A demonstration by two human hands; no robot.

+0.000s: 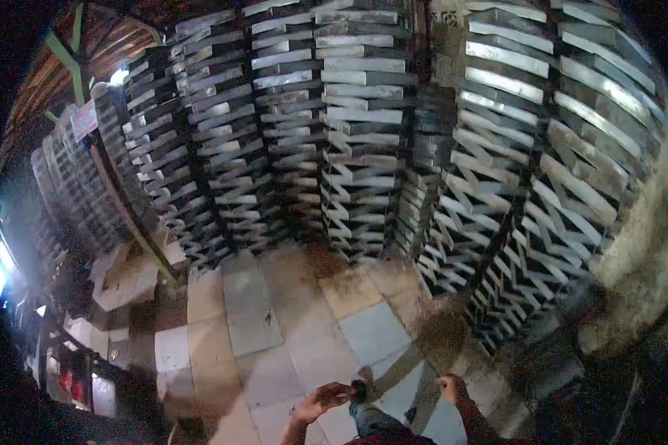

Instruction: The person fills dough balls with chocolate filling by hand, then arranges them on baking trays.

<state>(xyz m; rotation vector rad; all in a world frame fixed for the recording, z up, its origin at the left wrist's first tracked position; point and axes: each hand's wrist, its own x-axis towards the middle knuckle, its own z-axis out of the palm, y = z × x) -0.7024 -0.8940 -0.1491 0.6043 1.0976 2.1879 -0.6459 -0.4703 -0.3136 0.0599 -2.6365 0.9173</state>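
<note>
**Many slabs stacked, none in hand**

Dozens of tall stacks of grey slabs (364, 133) stand in a curved wall far ahead of the fingers, well apart from them. The slabs are laid crosswise, layer on layer, up to the top of the view. By the look of it, most of the stacking in these rows is done, since the columns are full and close together. Whether more remains cannot be read from here.

The left hand (323, 398) hangs low over the tiled floor (252, 319) with its fingers half curled. Just beyond their tips sits a small dark thing (358, 388), too blurred to name. I cannot tell whether the fingers pinch it or only come near it.

The right hand (450, 386) is beside it, apart from the dark thing. Its fingers are folded in against the palm, and nothing shows between them. No slab is in or against either hand.

A blue trouser leg (369, 420) shows just below and between the two sets of fingers. Far out to the left of the left fingers, a long plank (122, 200) leans against the stacks.
</note>
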